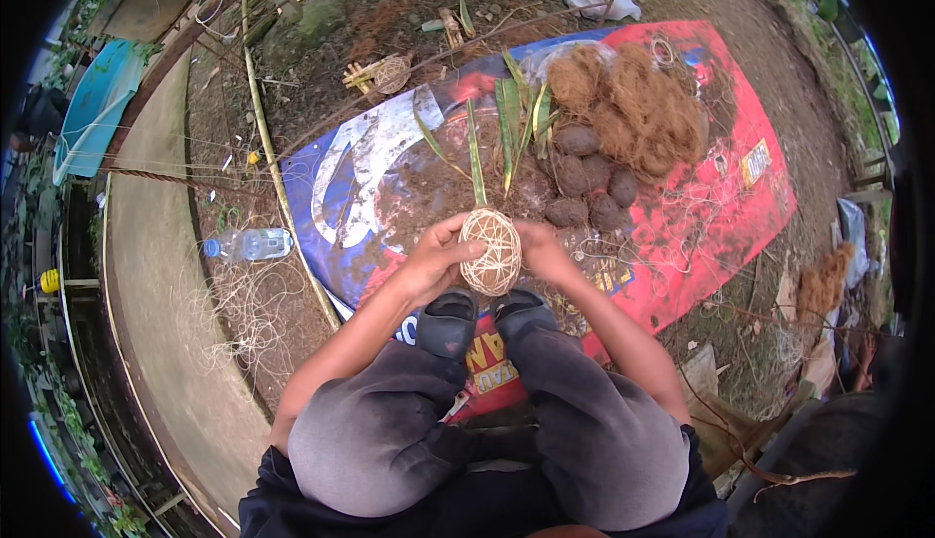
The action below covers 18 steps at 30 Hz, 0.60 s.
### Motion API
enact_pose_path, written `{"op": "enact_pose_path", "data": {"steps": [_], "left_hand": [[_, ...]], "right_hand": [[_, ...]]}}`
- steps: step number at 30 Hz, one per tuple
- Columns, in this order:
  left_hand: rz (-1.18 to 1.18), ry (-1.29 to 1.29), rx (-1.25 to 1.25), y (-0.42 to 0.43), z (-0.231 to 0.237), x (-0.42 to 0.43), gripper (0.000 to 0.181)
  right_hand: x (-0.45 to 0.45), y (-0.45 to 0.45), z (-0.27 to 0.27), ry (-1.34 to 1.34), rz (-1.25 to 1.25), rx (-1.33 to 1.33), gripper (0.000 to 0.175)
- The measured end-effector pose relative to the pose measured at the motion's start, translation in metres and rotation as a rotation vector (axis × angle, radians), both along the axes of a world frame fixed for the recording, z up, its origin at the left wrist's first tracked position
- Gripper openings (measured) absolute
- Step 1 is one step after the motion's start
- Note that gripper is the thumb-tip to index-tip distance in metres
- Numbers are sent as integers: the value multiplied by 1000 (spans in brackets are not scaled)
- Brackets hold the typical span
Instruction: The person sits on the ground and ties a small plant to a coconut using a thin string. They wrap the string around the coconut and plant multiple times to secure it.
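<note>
My left hand [442, 257] holds an oval ball [491, 264] of brown fibre wound with criss-crossing pale string, its thumb lying across the front. A yellow-edged snake plant leaf [475, 154] rises from the ball's top edge; whether it is set in the ball or lies behind is unclear. Close to the ball's right side is my right hand [540, 249], blurred, its fingertips partly hidden. Beyond the hands, more snake plant leaves [508, 129] lie on the printed tarp [409, 195]. Several dark soil balls [577, 173] sit right of them, against heaped brown coconut fibre [650, 114].
Loose pale string [701, 217] trails over the tarp's right side; another tangle [248, 311] lies at left near a plastic bottle [252, 244]. A bamboo pole [263, 122] runs along the tarp's left edge. Beyond the tarp lies another string-wound ball [392, 74] beside sticks.
</note>
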<state>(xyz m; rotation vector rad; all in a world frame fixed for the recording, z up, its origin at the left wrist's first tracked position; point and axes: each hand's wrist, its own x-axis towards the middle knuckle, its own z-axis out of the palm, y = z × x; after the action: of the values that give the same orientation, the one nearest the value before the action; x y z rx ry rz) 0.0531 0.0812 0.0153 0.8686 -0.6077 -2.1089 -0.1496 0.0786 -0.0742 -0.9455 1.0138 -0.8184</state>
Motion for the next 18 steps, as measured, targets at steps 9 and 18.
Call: {"op": "enact_pose_path", "data": {"steps": [9, 18], "left_hand": [[250, -220, 91, 2, -15, 6, 34], [123, -268, -38, 4, -12, -5, 40]], "right_hand": [[6, 20, 119, 544, 597, -530, 20], [-8, -13, 135, 558, 232, -735, 14]]}}
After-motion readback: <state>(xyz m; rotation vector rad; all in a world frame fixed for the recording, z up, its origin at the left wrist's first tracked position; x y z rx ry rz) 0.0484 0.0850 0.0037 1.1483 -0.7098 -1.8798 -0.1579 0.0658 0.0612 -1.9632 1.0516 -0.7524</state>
